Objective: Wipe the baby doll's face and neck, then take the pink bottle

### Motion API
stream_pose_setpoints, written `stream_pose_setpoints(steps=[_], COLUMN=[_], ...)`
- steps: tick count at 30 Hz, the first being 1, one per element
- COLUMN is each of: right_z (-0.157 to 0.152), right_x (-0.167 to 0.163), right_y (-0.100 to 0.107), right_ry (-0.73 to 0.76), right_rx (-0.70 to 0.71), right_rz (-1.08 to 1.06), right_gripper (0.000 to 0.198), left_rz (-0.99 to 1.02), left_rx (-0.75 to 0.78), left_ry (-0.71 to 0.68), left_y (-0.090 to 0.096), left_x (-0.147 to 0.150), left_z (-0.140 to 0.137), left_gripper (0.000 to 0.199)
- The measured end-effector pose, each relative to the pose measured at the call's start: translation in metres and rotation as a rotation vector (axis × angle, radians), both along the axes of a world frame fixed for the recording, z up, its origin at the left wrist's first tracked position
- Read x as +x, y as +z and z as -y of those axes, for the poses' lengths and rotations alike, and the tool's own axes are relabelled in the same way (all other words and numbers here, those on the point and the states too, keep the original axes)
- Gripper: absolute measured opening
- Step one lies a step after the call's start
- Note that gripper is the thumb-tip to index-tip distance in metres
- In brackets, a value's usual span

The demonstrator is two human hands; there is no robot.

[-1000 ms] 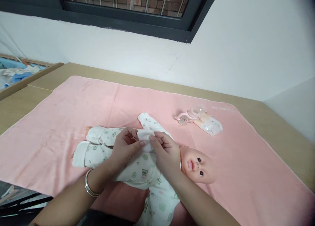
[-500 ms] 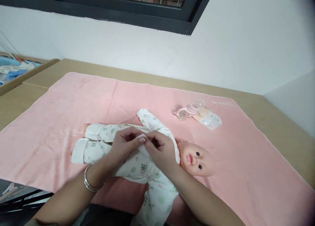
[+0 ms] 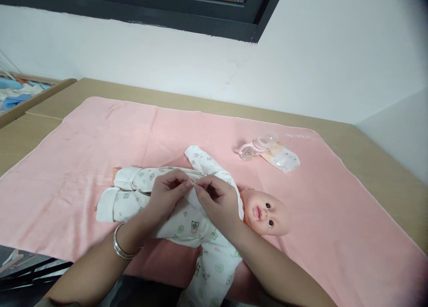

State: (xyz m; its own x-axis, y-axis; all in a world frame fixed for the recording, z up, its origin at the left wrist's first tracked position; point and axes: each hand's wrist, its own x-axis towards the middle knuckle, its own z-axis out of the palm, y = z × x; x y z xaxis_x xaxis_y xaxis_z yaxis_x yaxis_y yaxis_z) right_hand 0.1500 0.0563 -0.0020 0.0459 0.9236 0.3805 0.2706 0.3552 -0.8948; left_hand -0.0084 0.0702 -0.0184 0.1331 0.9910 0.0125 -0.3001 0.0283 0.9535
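Hands (image 3: 194,200) on unlabelled printed romper (image 3: 187,220)

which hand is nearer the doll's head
Right. The right hand rests on the doll's chest just beside the doll's head, pinching the white romper. The left hand pinches the same fabric further down the body, towards the legs.

My left hand (image 3: 167,195) and right hand (image 3: 219,204) cover the chest of the white printed romper (image 3: 187,222), so the fastening under my fingertips is hidden. Its lower sleeve runs off the bottom edge.
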Motion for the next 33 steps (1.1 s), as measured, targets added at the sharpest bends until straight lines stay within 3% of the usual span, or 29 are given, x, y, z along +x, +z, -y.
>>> stream_pose_setpoints(steps=[7, 15, 23, 28, 33], right_z=[0.002, 0.0, 0.001, 0.002, 0.001], right_x=[-0.001, -0.002, -0.001, -0.001, -0.001], right_y=[-0.001, 0.001, -0.001, 0.001, 0.003], right_ry=[-0.031, 0.014, 0.03, 0.03, 0.025], right_rx=[-0.006, 0.008, -0.02, -0.081, -0.026], right_rz=[0.038, 0.057, 0.062, 0.061, 0.06], right_gripper=[0.021, 0.021, 0.02, 0.021, 0.02], left_rz=[0.01, -0.013, 0.079, 0.125, 0.155], left_rx=[-0.021, -0.068, -0.135, -0.183, -0.206], left_ry=[-0.117, -0.047, 0.054, 0.13, 0.186], left_y=[0.003, 0.006, -0.001, -0.004, -0.003], left_x=[0.0, 0.002, 0.003, 0.005, 0.006], left_z=[0.0, 0.003, -0.001, -0.003, -0.007], left_gripper=[0.03, 0.036, 0.027, 0.031, 0.039])
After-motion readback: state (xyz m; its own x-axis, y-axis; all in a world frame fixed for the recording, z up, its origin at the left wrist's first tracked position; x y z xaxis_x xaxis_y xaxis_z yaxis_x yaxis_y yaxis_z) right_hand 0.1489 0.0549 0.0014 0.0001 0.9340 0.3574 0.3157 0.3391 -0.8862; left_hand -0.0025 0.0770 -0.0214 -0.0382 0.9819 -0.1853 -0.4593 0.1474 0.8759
